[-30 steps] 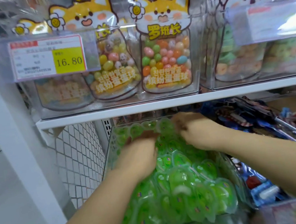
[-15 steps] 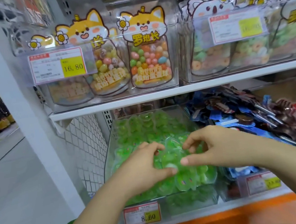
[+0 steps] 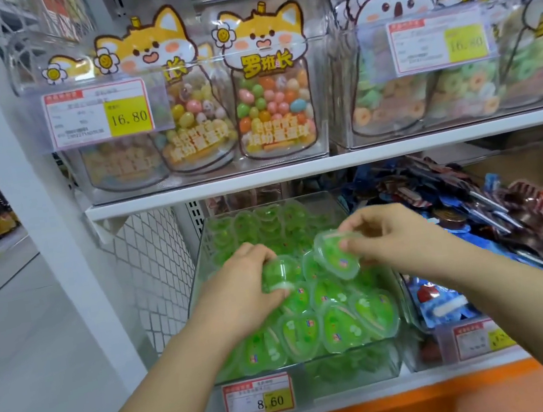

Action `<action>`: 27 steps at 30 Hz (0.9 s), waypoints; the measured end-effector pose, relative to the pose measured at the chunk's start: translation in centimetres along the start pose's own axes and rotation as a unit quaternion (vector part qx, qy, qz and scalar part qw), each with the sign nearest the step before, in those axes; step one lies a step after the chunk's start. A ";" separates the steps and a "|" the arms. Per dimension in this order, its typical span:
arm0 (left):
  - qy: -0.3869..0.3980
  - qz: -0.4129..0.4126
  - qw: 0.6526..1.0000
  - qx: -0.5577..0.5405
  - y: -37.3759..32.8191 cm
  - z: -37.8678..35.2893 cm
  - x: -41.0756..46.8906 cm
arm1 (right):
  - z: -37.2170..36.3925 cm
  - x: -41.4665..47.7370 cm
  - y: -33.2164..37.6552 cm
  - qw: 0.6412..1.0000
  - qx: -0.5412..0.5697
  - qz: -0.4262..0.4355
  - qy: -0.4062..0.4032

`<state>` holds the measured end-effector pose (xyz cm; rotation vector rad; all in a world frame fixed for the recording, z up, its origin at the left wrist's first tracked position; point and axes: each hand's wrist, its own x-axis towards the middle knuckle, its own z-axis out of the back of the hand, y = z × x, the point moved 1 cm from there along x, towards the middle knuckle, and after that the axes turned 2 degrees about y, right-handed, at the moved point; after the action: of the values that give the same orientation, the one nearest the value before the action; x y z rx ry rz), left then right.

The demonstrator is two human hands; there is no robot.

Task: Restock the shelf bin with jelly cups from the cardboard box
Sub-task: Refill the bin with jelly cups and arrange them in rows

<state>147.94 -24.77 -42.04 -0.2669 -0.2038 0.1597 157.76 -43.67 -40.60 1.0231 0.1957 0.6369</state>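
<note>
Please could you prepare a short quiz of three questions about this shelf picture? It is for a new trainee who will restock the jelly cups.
1. True or false: the left hand grips a jelly cup and the right hand pinches a second cup, both over the clear bin.
2. The price tag on the front of this bin reads: A) 16.80 B) 8.60 C) 6.80
3. Fill in: the cups piled in the bin are ____ in colour.

Key: 1 true; 2 B; 3 green.
</note>
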 end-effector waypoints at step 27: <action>-0.042 0.112 0.931 -0.344 -3.0 -1.0 12.6 | 0.8 9.5 0.8 0.954 -0.252 0.159 -0.013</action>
<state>160.74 -25.53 -39.89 -0.9874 -0.3121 0.3252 165.40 -38.53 -38.20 0.5678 -0.1585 0.9094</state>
